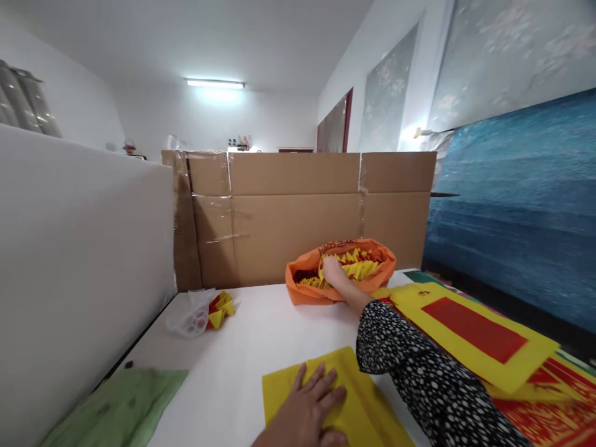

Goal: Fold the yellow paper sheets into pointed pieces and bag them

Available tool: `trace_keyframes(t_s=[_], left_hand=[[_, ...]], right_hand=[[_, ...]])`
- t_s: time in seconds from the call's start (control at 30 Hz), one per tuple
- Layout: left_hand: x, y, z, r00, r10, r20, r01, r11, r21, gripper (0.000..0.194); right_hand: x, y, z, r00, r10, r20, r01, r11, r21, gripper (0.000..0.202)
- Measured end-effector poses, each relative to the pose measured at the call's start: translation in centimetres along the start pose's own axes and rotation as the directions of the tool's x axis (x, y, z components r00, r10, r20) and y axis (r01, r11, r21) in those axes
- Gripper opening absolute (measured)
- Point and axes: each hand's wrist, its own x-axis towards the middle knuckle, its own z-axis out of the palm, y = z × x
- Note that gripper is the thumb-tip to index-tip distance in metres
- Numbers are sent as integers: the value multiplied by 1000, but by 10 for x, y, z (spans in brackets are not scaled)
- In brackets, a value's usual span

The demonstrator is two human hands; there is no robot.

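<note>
My left hand [313, 410] lies flat with its fingers spread on a sheet of yellow paper [358, 379] near the front of the white table. My right hand [332, 270] reaches forward into an orange cloth bag [305, 293], its fingers curled and pinched at a folded yellow paper piece. Packed in rows inside the bag are several folded yellow and red paper pieces [361, 268]. The right fingertips are partly hidden, and the bag rests on its base against a cardboard panel.
Yellow sheets with a red rectangle [475, 326] are stacked at the right. A clear plastic bag [189, 316] and a folded yellow-red piece [220, 310] sit at the left. A green cloth [121, 403] lies front left. Behind the table stands a cardboard panel [298, 230].
</note>
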Motion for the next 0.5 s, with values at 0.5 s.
trace_keyframes(t_s=[0.5], left_hand=[[9,-14,-1,999,41,-4,-41,997,69,67]], right_hand=[[-13,2,-20,992,-104,-69,78,950,-304,33]])
